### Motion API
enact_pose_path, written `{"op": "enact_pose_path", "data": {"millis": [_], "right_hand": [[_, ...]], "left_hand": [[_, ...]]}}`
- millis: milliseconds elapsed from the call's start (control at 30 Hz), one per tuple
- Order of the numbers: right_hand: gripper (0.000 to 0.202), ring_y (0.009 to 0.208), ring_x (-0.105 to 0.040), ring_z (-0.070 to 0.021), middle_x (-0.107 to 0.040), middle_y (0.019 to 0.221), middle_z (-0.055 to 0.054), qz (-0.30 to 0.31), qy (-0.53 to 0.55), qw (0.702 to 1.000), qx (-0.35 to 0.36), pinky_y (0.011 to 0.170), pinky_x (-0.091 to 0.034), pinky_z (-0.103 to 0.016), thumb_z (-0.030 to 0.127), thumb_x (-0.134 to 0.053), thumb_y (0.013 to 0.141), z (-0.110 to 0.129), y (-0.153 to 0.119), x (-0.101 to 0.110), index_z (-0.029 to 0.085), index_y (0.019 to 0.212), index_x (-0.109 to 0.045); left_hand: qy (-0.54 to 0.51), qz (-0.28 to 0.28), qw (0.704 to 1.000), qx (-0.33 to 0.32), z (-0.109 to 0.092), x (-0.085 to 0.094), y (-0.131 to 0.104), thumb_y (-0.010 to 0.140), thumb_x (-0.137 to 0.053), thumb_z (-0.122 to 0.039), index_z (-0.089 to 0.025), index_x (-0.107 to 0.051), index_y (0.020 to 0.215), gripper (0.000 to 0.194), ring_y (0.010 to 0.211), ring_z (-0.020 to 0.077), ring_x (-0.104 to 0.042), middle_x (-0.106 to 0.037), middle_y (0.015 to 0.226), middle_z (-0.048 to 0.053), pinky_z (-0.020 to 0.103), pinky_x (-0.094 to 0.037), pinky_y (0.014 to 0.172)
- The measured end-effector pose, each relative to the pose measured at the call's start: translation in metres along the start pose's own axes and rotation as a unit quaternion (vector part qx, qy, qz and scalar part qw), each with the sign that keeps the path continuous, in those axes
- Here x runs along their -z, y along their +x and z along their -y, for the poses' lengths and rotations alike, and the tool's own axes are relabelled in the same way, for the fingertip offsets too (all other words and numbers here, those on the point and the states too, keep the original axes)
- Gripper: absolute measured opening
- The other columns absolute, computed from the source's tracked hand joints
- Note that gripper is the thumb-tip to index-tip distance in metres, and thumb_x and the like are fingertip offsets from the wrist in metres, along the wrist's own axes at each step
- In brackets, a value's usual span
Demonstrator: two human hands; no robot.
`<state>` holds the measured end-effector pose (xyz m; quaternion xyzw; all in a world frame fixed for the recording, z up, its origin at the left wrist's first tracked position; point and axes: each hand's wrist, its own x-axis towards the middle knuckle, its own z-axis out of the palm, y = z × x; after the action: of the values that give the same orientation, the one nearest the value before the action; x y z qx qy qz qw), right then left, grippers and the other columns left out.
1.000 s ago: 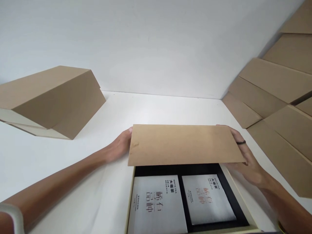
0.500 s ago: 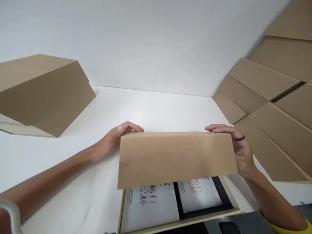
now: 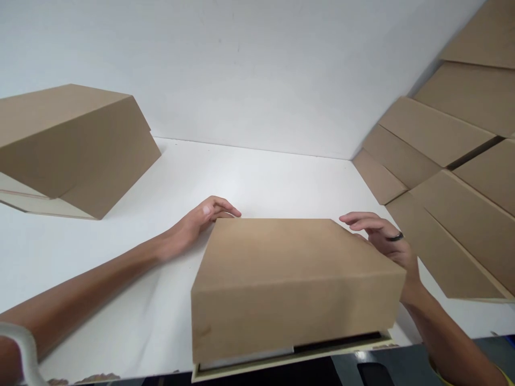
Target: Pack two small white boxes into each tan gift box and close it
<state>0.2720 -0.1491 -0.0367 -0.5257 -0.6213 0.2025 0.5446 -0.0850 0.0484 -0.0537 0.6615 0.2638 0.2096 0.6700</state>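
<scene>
A brown cardboard box lid (image 3: 281, 252) lies low over a shallow cream-rimmed box base (image 3: 249, 367) in front of me. A narrow gap along the near edge shows a strip of white and black inside. Near the lid's far left corner is my left hand (image 3: 209, 212), open, its fingers stretched out along the back edge. My right hand (image 3: 380, 233) is at the lid's right side, open, with a dark ring on one finger; part of it is hidden behind the lid. Whether the fingertips touch the lid, I cannot tell.
A larger brown box (image 3: 92, 150) stands on the white table (image 3: 173, 300) to the left. Several brown boxes (image 3: 454, 209) are stacked at the right against the white wall (image 3: 241, 75). The table's chipped front edge (image 3: 96, 377) runs just below the box.
The lid has swung down from a raised tilt and now covers the white printed packs in the base. Both hands stay at its sides, the right one slightly looser.
</scene>
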Motion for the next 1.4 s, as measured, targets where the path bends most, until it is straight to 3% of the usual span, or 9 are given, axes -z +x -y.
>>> {"op": "enact_pose_path", "data": {"millis": [267,433,633,800,1000,1167,1267,1333,1400], "right_hand": [[0.013,0.109,-0.061,-0.0181,-0.066,0.117,-0.002,0.029,-0.055,0.998,-0.010,0.094,-0.046,-0.036,0.027,-0.056,0.102,-0.003,-0.002,-0.007,0.033,0.099,-0.067],[0.017,0.093,-0.062,-0.0169,-0.067,0.103,-0.002,0.008,-0.067,0.998,-0.002,0.081,-0.047,-0.034,0.029,-0.054,0.102,-0.002,0.002,-0.010,0.028,0.087,-0.061],[0.021,0.078,-0.060,-0.0180,-0.065,0.087,-0.002,-0.038,-0.065,0.997,-0.009,0.071,-0.044,-0.034,0.032,-0.057,0.095,-0.009,0.010,-0.017,0.026,0.075,-0.059],[0.016,0.081,-0.063,-0.0180,-0.066,0.085,-0.001,-0.057,-0.034,0.992,-0.109,0.071,-0.046,-0.032,0.033,-0.061,0.087,-0.010,0.019,-0.021,0.026,0.073,-0.059],[0.021,0.068,-0.060,-0.0145,-0.065,0.078,0.002,0.013,0.031,0.969,-0.243,0.060,-0.044,-0.027,0.036,-0.067,0.084,-0.024,0.039,-0.016,0.023,0.075,-0.053],[0.033,0.071,-0.055,-0.0125,-0.059,0.079,0.002,0.045,0.061,0.966,-0.248,0.069,-0.049,-0.029,0.047,-0.071,0.089,-0.033,0.053,-0.007,0.020,0.080,-0.057],[0.034,0.083,-0.059,-0.0153,-0.063,0.090,0.000,0.051,0.063,0.968,-0.238,0.079,-0.052,-0.033,0.050,-0.074,0.087,-0.033,0.054,-0.006,0.019,0.086,-0.060],[0.037,0.073,-0.055,-0.0134,-0.060,0.082,0.002,0.058,0.060,0.965,-0.247,0.072,-0.050,-0.031,0.052,-0.073,0.087,-0.032,0.053,-0.005,0.020,0.080,-0.057],[0.038,0.068,-0.052,-0.0122,-0.057,0.078,0.003,0.050,0.051,0.964,-0.258,0.067,-0.047,-0.029,0.054,-0.071,0.088,-0.028,0.050,-0.002,0.020,0.080,-0.055]], "left_hand": [[0.125,0.023,0.992,-0.008,-0.020,-0.022,-0.013,0.091,-0.047,-0.079,-0.024,-0.054,0.126,0.066,0.119,0.0331,-0.060,-0.058,0.138,0.015,0.047,-0.053,0.096],[0.177,0.033,0.983,0.038,-0.033,-0.033,-0.013,0.097,-0.029,-0.078,-0.020,-0.061,0.105,0.067,0.085,0.0257,-0.065,-0.070,0.103,0.011,0.038,-0.055,0.073],[0.164,-0.015,0.984,0.073,-0.035,-0.038,-0.009,0.098,-0.034,-0.072,-0.019,-0.058,0.081,0.060,0.062,0.0172,-0.054,-0.058,0.071,0.002,0.028,-0.045,0.054],[0.146,-0.094,0.979,0.108,-0.041,-0.044,-0.005,0.098,-0.041,-0.061,-0.021,-0.054,0.073,0.049,0.062,0.0159,-0.050,-0.054,0.068,0.000,0.029,-0.045,0.056],[0.209,-0.155,0.961,0.093,-0.029,-0.028,0.016,0.086,-0.052,-0.043,-0.021,-0.050,0.072,0.026,0.066,0.0163,-0.052,-0.061,0.075,-0.001,0.028,-0.044,0.056],[0.167,-0.090,0.982,0.000,-0.034,-0.011,0.018,0.081,-0.064,-0.058,-0.022,-0.056,0.086,0.038,0.089,0.0251,-0.062,-0.067,0.082,0.002,0.033,-0.055,0.075],[0.128,-0.019,0.990,0.051,-0.050,-0.014,0.005,0.094,-0.032,-0.077,-0.025,-0.063,0.107,0.062,0.109,0.0298,-0.063,-0.073,0.093,0.005,0.032,-0.056,0.078],[0.096,0.035,0.991,0.082,-0.057,-0.019,-0.005,0.095,-0.006,-0.082,-0.025,-0.066,0.113,0.084,0.113,0.0306,-0.064,-0.074,0.094,0.006,0.032,-0.056,0.078],[0.106,0.059,0.991,0.054,-0.056,-0.022,-0.009,0.092,0.006,-0.083,-0.025,-0.067,0.117,0.097,0.117,0.0312,-0.063,-0.075,0.096,0.007,0.034,-0.056,0.083]]}}
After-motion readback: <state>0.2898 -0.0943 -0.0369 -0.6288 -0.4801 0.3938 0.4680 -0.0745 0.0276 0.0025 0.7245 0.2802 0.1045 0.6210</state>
